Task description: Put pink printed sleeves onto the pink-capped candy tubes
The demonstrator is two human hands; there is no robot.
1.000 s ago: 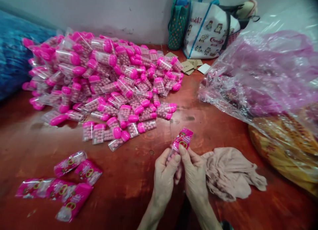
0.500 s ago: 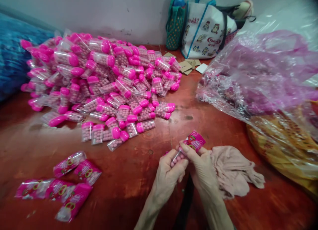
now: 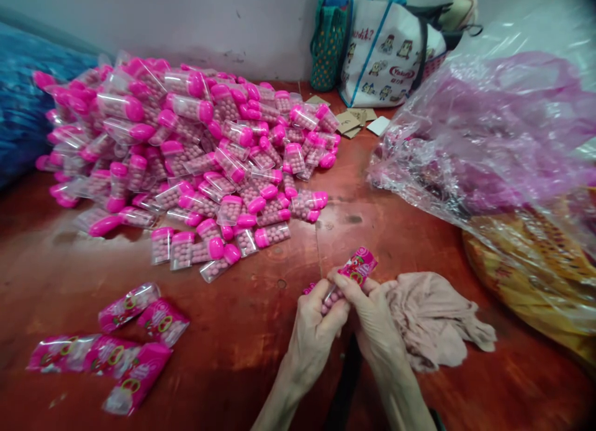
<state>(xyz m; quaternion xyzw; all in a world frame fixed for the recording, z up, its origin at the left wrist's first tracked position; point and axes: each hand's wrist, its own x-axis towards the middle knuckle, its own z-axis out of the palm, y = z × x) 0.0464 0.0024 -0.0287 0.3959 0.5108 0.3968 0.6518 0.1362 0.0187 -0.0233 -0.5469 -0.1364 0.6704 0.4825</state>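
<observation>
Between my hands is a clear candy bottle (image 3: pixel 329 302) filled with pink balls, tilted toward the upper right. My left hand (image 3: pixel 310 331) is closed around its lower part. My right hand (image 3: pixel 375 322) pinches a printed pink sleeve (image 3: pixel 357 266) at the bottle's upper end; how far the sleeve covers the bottle is hidden by my fingers. A small pink piece (image 3: pixel 308 288) shows behind my left fingers. At the lower left lie several candy bottles in printed sleeves (image 3: pixel 112 355). A big pile of unsleeved candy bottles with pink caps (image 3: pixel 205 164) spreads across the back left.
A beige cloth (image 3: pixel 437 319) lies beside my right wrist. Crumpled clear and pink plastic bags (image 3: pixel 503 127) cover the right side, partly over a yellow round item (image 3: pixel 526 276). Cardboard pieces (image 3: pixel 351 122), a white tote bag (image 3: pixel 386 58) and a blue bag (image 3: pixel 32 95) stand farther back.
The printed sleeve has shifted slightly left and down toward my fingers and looks narrower. My right hand moved a little left with it. The left hand keeps its hold on the bottle.
</observation>
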